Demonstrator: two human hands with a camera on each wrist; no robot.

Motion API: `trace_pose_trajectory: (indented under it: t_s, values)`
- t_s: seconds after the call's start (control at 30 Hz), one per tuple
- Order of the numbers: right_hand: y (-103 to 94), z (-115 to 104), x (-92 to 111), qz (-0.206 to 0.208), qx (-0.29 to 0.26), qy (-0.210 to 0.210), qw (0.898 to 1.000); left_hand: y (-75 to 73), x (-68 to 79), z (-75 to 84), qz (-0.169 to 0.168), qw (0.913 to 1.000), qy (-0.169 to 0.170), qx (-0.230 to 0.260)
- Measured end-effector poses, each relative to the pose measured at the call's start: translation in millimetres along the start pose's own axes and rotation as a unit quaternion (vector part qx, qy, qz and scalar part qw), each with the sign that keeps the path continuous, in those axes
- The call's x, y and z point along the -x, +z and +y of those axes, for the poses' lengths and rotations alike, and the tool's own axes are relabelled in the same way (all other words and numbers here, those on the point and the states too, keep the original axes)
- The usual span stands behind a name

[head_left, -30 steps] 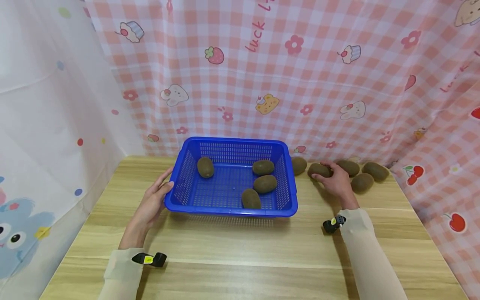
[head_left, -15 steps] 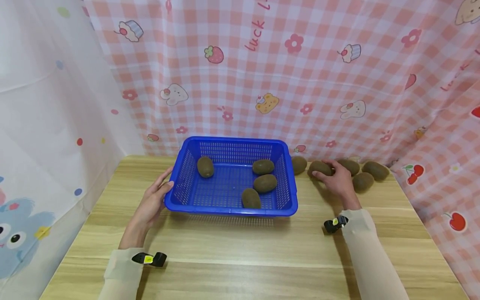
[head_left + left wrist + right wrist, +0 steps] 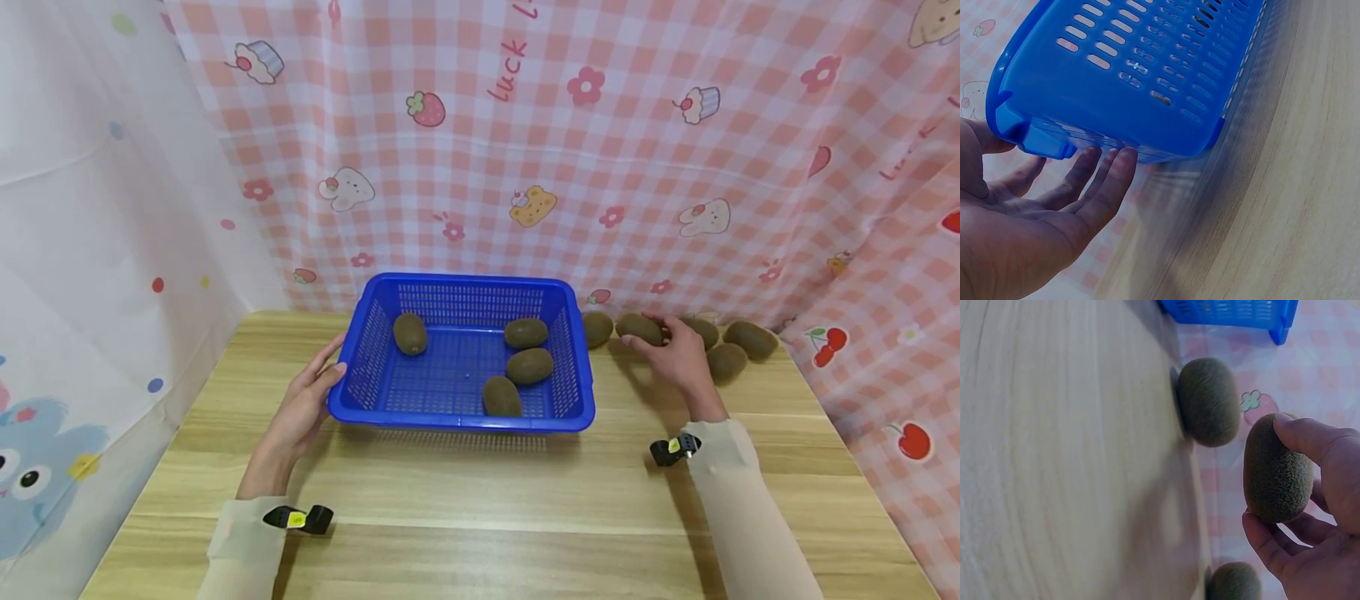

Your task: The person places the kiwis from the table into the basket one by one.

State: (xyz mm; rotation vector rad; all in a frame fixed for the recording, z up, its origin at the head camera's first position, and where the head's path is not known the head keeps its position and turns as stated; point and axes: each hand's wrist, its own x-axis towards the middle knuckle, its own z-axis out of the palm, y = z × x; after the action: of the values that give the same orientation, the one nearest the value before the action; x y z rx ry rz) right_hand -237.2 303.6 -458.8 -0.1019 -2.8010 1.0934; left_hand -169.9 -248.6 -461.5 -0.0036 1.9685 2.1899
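A blue plastic basket (image 3: 465,423) stands on the table with several brown kiwis inside, one kiwi (image 3: 410,334) at its left and others toward the right. My left hand (image 3: 303,404) holds the basket's left end, thumb at the rim; in the left wrist view the fingertips (image 3: 1124,161) press the slotted wall from outside. To the right of the basket, my right hand (image 3: 675,358) pinches a kiwi (image 3: 1277,472) between thumb and fingers, lifted a little off the tabletop. Another kiwi (image 3: 1209,402) lies between it and the basket.
Several loose kiwis, among them one kiwi (image 3: 750,340) at the far right, lie along the back edge of the wooden table (image 3: 480,517). A pink checked cloth (image 3: 465,167) hangs right behind that edge. White cloth (image 3: 112,250) covers the left side.
My right hand has shifted slightly up and to the right, and the kiwi in its fingers has risen a little. The left hand and the basket stay as they were.
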Motion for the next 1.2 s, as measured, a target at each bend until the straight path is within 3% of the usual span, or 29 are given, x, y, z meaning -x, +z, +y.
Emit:
trace_pose_trajectory:
  t_s: [0.43,0.9,1.2]
  values:
    - [-8.4,-27.3,4.2,0.024,-0.007,-0.049,0.998,0.7,-0.7,-0.7,0.001,1.0000,-0.002,-0.004]
    - [-13.5,-58.6,8.5,0.026,-0.024,-0.121,0.992,0.6,0.3,-0.2,0.003,1.0000,-0.008,-0.002]
    - [-16.5,-84.3,13.2,0.017,-0.029,-0.143,0.989,0.1,1.0,1.0,0.001,0.9999,-0.010,-0.005]
